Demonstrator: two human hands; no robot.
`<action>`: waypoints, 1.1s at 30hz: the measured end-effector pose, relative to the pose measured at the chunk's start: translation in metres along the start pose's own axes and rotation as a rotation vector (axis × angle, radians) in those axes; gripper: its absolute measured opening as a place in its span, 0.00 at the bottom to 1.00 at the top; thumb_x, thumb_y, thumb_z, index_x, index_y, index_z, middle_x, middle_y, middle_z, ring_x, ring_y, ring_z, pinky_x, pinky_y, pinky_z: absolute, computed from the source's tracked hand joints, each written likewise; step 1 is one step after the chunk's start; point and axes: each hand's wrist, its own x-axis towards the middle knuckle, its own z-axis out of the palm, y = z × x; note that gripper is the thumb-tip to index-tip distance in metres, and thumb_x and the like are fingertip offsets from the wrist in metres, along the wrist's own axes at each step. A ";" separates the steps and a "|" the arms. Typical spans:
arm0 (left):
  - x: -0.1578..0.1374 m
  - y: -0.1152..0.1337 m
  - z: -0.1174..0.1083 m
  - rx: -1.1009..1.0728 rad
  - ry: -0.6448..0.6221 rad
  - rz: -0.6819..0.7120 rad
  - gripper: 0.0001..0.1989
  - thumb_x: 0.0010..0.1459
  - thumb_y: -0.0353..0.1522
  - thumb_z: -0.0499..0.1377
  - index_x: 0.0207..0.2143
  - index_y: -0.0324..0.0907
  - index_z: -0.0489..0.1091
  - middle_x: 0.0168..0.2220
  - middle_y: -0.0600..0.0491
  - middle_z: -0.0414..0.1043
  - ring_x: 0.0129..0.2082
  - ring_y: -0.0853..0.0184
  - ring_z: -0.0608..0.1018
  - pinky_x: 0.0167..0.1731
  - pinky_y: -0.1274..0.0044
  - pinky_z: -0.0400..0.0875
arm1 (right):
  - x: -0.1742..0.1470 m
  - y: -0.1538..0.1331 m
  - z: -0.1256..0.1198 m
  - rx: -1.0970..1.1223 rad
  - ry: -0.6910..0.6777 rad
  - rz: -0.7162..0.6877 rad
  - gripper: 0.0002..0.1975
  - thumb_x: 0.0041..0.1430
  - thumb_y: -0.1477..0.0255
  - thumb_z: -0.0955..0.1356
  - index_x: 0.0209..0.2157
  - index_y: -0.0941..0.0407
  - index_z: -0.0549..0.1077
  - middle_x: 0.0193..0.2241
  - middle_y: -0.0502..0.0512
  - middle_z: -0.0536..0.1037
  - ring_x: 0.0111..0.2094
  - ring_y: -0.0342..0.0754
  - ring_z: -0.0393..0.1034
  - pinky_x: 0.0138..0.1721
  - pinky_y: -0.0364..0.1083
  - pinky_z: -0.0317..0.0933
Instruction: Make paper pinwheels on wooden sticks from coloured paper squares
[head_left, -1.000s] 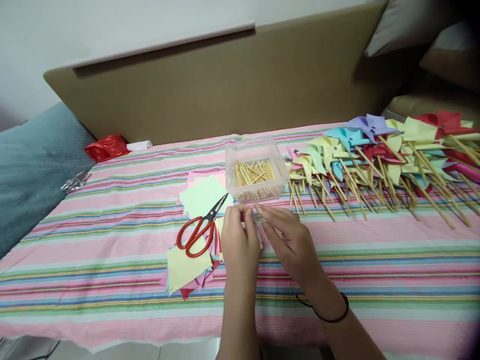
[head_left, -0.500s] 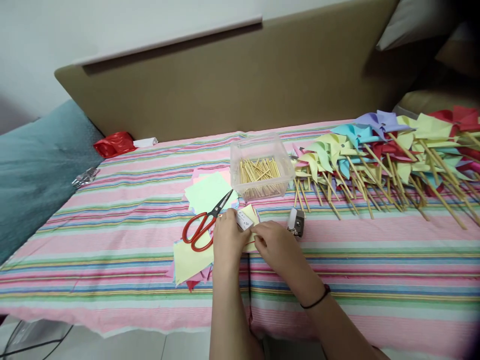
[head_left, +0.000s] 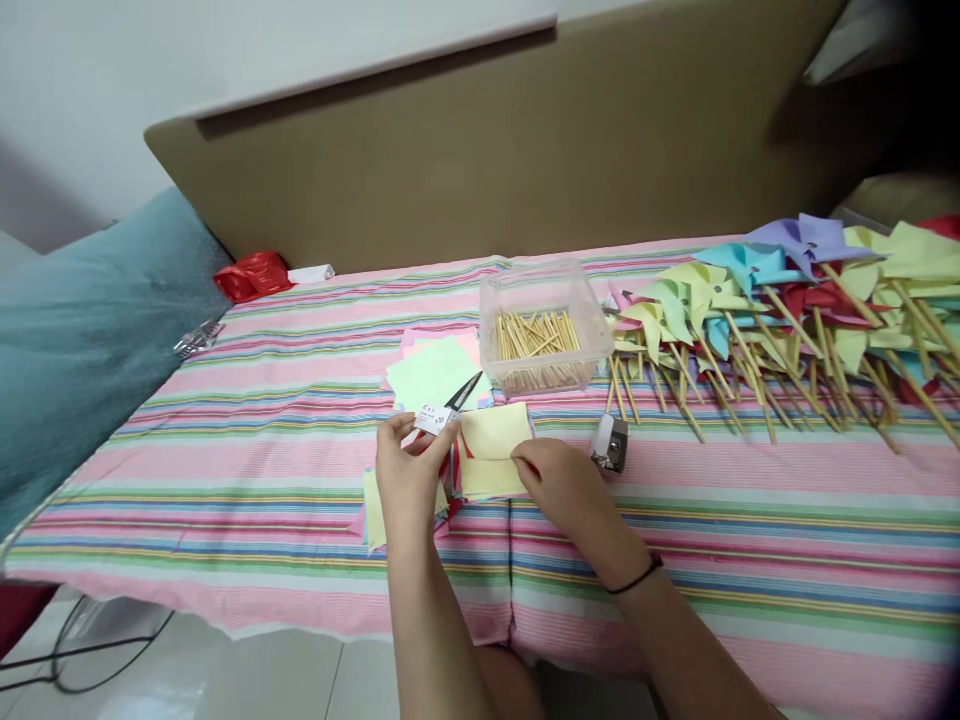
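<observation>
My left hand is closed around a small white box with print on it, held between thumb and fingers. Behind that hand lie the scissors; their dark blades show, while most of the red handles is hidden. My right hand pinches at the right side of a pale yellow paper sheet that tops a small stack. Cut sheets with a mint green paper on top lie beyond the scissors. Another pile, topped by a yellow sheet, is partly covered by my left hand.
A clear plastic box holds many short wooden sticks. Right of my hand stands a grey metal-and-white object. Many paper pinwheels on sticks lie at the right. A red plastic bag rests at the back left.
My left hand has moved left with the white box, off the yellow sheet, and now covers the scissors' handles. My right hand stays at the yellow sheet. The view has shifted slightly.
</observation>
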 end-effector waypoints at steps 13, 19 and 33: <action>-0.008 0.013 0.007 -0.255 0.015 -0.149 0.22 0.43 0.33 0.68 0.39 0.41 0.62 0.47 0.48 0.66 0.29 0.72 0.77 0.32 0.75 0.75 | -0.004 0.005 -0.010 0.005 -0.085 0.033 0.09 0.56 0.77 0.65 0.24 0.56 0.75 0.26 0.54 0.79 0.30 0.48 0.71 0.28 0.43 0.50; -0.008 0.017 0.009 -0.303 0.040 -0.201 0.19 0.47 0.33 0.65 0.37 0.41 0.60 0.43 0.48 0.66 0.32 0.70 0.77 0.32 0.75 0.75 | -0.004 0.004 -0.013 0.132 -0.083 0.086 0.11 0.60 0.75 0.64 0.24 0.56 0.72 0.21 0.52 0.76 0.24 0.46 0.68 0.26 0.43 0.50; -0.016 0.016 0.019 -0.208 -0.100 -0.252 0.19 0.51 0.38 0.61 0.40 0.44 0.53 0.38 0.50 0.67 0.38 0.65 0.76 0.36 0.70 0.74 | 0.002 -0.001 -0.007 0.139 0.118 0.276 0.09 0.63 0.74 0.57 0.32 0.56 0.65 0.21 0.53 0.73 0.24 0.50 0.67 0.23 0.44 0.45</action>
